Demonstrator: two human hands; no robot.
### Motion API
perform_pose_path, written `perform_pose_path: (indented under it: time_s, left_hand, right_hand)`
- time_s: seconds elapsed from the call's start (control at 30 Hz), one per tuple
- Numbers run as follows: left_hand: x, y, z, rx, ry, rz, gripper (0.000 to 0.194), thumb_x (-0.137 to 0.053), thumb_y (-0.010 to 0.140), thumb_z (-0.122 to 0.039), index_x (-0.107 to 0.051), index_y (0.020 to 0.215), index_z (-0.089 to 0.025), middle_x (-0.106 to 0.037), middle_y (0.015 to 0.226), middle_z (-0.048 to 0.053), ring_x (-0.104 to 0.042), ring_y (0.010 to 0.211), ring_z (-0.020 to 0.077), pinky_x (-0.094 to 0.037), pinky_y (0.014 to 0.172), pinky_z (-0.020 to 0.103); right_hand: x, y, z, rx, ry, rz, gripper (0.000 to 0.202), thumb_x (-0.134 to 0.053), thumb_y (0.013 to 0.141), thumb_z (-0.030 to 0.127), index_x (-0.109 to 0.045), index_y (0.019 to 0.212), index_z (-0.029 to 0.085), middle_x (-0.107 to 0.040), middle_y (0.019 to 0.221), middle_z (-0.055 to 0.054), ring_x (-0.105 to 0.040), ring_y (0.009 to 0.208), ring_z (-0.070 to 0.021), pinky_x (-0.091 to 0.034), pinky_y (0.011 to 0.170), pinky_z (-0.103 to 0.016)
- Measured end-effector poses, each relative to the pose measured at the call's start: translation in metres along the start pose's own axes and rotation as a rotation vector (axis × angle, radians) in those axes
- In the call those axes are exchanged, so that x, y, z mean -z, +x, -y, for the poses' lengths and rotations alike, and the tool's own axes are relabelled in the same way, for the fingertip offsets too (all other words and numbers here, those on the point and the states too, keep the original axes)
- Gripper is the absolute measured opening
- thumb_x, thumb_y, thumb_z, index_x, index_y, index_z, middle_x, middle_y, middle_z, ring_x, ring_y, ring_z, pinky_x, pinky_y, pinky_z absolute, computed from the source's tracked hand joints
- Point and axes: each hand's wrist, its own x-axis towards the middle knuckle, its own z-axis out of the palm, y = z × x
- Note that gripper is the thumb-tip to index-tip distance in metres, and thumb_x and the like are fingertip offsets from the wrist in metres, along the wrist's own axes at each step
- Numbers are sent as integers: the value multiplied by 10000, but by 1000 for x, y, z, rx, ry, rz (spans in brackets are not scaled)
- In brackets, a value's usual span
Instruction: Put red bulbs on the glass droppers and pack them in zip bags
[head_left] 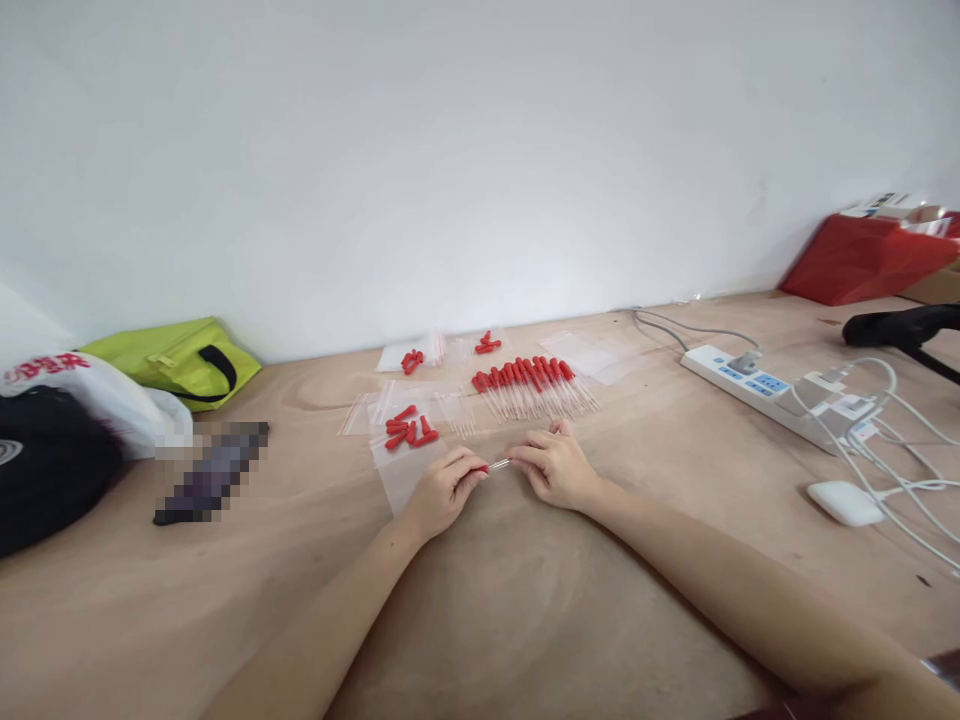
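Over on the left I see loose red caps (411, 434) lying on a clear bag (396, 482), probably to keep the small pieces gathered within reach of the left hand (444, 490), which grips a single cap (483, 469) between thumb and fingers. From that cap a thin tube (500, 463) bridges the gap between the hands; behind it capped tubes (534, 385) lie side by side on the table (487, 620), red ends toward the wall (480, 180), seemingly for tidiness, and the right hand (556, 468) pinches the tube from the other side, apparently to line it up.
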Motion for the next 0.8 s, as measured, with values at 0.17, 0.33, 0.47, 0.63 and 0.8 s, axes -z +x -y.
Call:
perform_pose_path:
  time_s: [0.17, 0.33, 0.47, 0.63, 0.8]
  left_hand:
    - [1, -1, 2, 5, 23, -14, 162, -451, 850, -235, -587, 825, -151, -573, 752, 38, -533, 667, 118, -438, 621, 238]
    - [0, -3, 2, -19, 44, -13, 178, -444, 854, -251, -593, 835, -156, -578, 757, 44, -537, 667, 121, -444, 618, 241]
    - [-1, -3, 2, -34, 54, -55, 170, -464, 845, -264, -595, 818, -160, -580, 746, 42, -543, 665, 124, -450, 615, 241]
    - [-1, -3, 1, -52, 64, -40, 165, -460, 847, -253, -591, 816, -158, -590, 754, 46, -554, 677, 125, -449, 625, 237]
    - [0, -2, 0, -68, 135, -39, 160, -477, 837, -264, -584, 788, -157, -605, 730, 38, -548, 659, 128, -423, 624, 252]
  right_hand:
    - [0, -1, 7, 2, -102, 3, 200, -440, 805, 177, -631, 851, 209, -615, 728, -13, -457, 607, -105, -169, 633, -308]
    - [1, 0, 11, -19, -72, 49, 210, -414, 817, 189, -624, 803, 203, -618, 702, -12, -453, 591, -106, -162, 622, -304]
    - [1, 0, 13, -46, -38, 77, 214, -403, 823, 196, -614, 783, 197, -617, 680, -9, -465, 586, -104, -162, 628, -301]
    - [0, 2, 13, -31, 24, 102, 212, -393, 828, 191, -600, 781, 197, -626, 696, -3, -483, 613, -111, -169, 646, -297]
    - [-2, 3, 14, -28, 68, 102, 200, -397, 829, 192, -588, 770, 188, -633, 705, 1, -478, 604, -107, -174, 647, -293]
